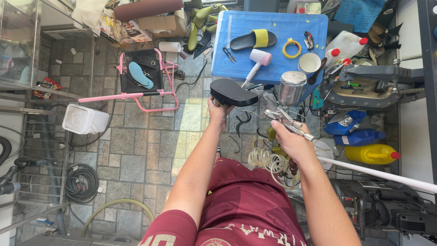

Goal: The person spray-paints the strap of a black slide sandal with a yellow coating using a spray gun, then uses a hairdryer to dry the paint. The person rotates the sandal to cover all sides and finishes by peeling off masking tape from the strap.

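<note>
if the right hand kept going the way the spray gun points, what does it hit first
Likely the black sole held in the left hand: the spray gun in the right hand aims up-left at it. Depth is unclear, so it might pass beside it.

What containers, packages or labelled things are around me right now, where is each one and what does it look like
Yellow jug: lying at right, red cap.
Blue jug: lying just above the yellow one.
Blue pouch: above that, silvery label.
White bottle: right of the blue table, red cap.
Cardboard box: top centre, brown.
White tub: floor at left, square, translucent.
Blue sheet: top right, printed.
</note>
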